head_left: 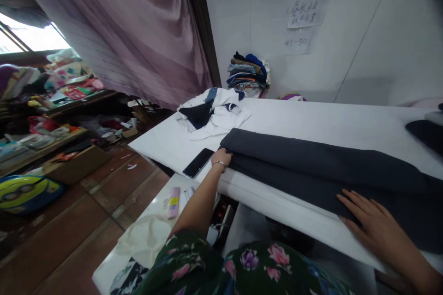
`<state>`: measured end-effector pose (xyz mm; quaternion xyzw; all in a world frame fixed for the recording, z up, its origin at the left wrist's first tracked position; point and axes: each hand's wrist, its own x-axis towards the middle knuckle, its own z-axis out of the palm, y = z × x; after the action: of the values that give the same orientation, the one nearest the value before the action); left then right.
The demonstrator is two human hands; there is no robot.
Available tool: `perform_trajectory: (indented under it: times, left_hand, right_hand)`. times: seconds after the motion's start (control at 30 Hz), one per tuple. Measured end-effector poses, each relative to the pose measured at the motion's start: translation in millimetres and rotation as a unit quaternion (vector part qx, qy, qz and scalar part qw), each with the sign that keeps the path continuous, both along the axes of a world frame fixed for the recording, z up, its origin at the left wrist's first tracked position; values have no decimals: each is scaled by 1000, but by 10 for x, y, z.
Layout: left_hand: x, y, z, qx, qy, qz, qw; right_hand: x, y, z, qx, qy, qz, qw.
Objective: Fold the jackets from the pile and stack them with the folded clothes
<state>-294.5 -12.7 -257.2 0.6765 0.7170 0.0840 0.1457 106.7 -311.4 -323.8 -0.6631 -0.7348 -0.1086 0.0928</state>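
A pair of dark grey trousers (pixel 304 156), folded lengthwise, stretches across the white table from the middle to the right edge of the view. At the left end of the legs my left hand (pixel 222 156), with a bracelet at the wrist, is closed on the hem by the table's front edge. Farther right, my right hand (pixel 372 219) lies flat on the cloth with its fingers stretched out. Just left of my left hand rests a black phone (pixel 198 162). Beyond it is a crumpled white and dark blue garment (pixel 214 113).
A stack of folded clothes (pixel 247 73) stands against the wall behind the white table (pixel 321 122). A lower white surface (pixel 145 203) in front holds a pink and yellow item (pixel 173 203). Dark cloth (pixel 427 133) lies at far right; a mauve curtain (pixel 138 23) hangs at left.
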Motion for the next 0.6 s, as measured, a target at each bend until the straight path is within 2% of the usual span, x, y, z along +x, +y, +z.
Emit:
perform_trajectory:
  times: [0.2, 0.3, 0.37, 0.43, 0.5, 0.6]
  left_hand:
    - [-21, -43, 96, 0, 31, 25, 999]
    - [-62, -103, 188, 72, 23, 43, 996]
    - [-50, -115, 249, 142, -4, 18, 990]
    - [6, -78, 293, 180, -33, -30, 983]
    - [92, 7, 306, 175, -50, -67, 981]
    - [214, 173, 258, 116, -49, -73, 989]
  right_hand:
    - [176, -222, -122, 29, -13, -27, 999]
    - [170, -221, -176, 43, -10, -23, 999]
    - [149, -204, -189, 46, -9, -20, 999]
    - [125, -192, -183, 50, -10, -22, 998]
    - [101, -191, -168, 54, -11, -24, 998]
    - [75, -206, -149, 59, -7, -23, 998]
